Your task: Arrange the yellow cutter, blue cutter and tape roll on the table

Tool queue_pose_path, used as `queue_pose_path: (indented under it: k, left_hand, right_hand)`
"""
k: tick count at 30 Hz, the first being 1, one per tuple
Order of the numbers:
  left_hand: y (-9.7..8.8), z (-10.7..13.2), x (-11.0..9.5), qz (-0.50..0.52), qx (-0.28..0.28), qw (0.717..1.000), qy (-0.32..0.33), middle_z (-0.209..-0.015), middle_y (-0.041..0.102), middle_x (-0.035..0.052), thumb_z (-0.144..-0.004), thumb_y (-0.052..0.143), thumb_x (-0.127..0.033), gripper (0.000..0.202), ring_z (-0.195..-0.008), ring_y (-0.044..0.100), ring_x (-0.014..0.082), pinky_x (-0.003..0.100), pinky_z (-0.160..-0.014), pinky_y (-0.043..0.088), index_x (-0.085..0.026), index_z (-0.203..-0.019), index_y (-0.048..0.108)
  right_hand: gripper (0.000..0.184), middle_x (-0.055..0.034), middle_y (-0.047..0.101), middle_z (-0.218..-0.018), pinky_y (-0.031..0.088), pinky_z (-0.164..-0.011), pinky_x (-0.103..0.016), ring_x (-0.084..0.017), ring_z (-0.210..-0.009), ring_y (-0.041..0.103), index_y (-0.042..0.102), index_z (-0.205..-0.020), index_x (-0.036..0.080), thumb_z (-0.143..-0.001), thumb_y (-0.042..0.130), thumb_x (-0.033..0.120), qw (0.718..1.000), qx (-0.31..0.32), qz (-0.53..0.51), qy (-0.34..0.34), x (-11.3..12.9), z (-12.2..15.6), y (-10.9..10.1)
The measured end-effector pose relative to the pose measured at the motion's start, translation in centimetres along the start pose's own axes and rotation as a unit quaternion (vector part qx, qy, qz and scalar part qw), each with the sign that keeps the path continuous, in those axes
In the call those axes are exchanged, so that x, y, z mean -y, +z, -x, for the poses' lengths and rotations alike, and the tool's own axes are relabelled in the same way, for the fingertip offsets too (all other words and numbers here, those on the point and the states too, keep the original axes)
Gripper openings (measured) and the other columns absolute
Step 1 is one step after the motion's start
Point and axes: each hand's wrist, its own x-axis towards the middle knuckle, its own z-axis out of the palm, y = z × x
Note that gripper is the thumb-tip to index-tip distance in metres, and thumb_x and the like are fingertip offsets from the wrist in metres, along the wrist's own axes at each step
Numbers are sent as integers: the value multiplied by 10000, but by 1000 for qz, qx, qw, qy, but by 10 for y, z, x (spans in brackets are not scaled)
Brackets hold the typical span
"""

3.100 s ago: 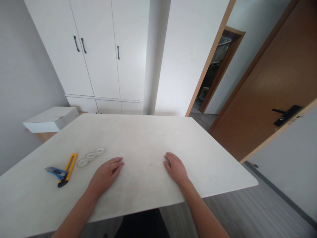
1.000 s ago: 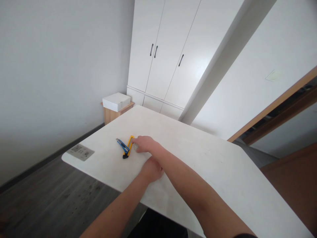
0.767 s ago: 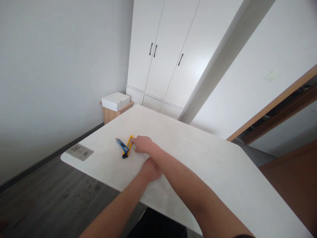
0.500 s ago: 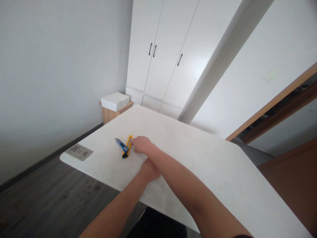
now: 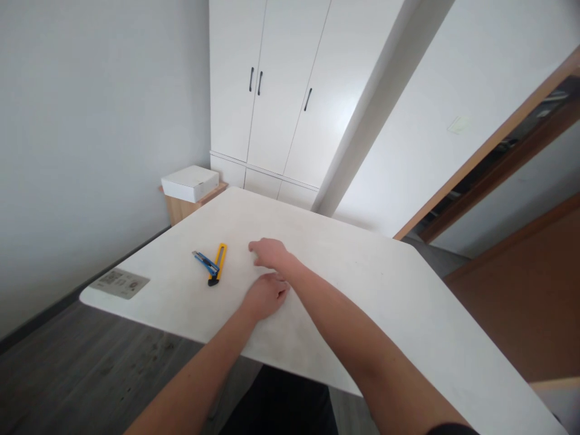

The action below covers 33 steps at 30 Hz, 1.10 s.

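One forearm [image 5: 335,308] slants across the surface [image 5: 312,235], which puts the right hand [image 5: 270,254] just beyond the left hand [image 5: 264,296]. The right hand's fingers are partly bent and point downward; whether they cover anything, I cannot tell. The left hand lies loosely curled, probably resting its weight; its palm is hidden. Leftward, apart from both, a blue utility knife [image 5: 206,264] overlaps a yellow utility knife [image 5: 220,258], likely propping it slightly. Farther off, a wooden cabinet [image 5: 179,210] supports a white box [image 5: 190,182].
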Motion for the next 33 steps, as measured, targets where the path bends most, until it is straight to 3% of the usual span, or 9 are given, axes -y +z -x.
queue_pose_path:
  k: [4,6,11,14,18,28,33]
  left_hand:
    - [-7,-4,-3,-13,18,999,30,-1150,694,51,-922,420,-253,330,-1059,621,189,353,-990,459,-218,-911,748]
    - [-7,-4,-3,-21,21,999,25,-1150,695,54,-927,418,-264,335,-1072,619,191,354,-993,457,-222,-951,750]
    - [-6,-3,-1,-32,31,999,21,-1159,694,42,-935,410,-290,343,-1102,611,182,346,-1008,449,-233,-990,744]
    - [-6,-3,-1,-39,37,998,19,-1170,689,39,-938,403,-298,349,-1120,603,172,331,-1017,441,-227,-1008,737]
    - [-6,-3,-1,-49,43,998,19,-1185,682,42,-941,398,-307,355,-1133,595,170,329,-1028,428,-220,-1024,732]
    - [-4,-2,1,-52,45,998,6,-1202,675,35,-939,395,-332,363,-1135,595,179,336,-1023,432,-227,-1027,732]
    - [-6,-2,-1,-51,44,998,8,-1193,680,28,-937,391,-323,365,-1123,602,181,335,-1022,437,-230,-1019,735]
  right_hand:
    - [426,-84,643,-1124,472,-713,-310,-258,-978,633,589,-1175,292,-760,658,357,991,39,12,131,-74,73,9]
    - [427,-82,636,-1134,459,-709,-309,-259,-972,632,590,-1177,304,-756,661,334,981,74,-2,178,-98,112,18]
    - [431,-73,615,-1156,443,-690,-299,-246,-957,630,565,-1203,316,-778,634,307,972,82,-40,219,-112,173,39]
    - [443,-83,604,-1170,447,-690,-299,-248,-963,628,553,-1218,311,-783,635,311,973,70,-44,215,-110,179,49]
    - [463,-95,597,-1172,461,-679,-303,-264,-965,629,573,-1206,306,-753,665,329,974,101,-70,191,-114,173,57]
    - [526,-109,566,-1210,473,-699,-320,-281,-994,622,546,-1241,306,-731,676,317,968,111,-114,196,-116,173,55]
    - [838,-140,518,-1309,462,-807,-347,-297,-1113,573,356,-1411,267,-677,752,350,954,93,-157,239,-122,188,60]
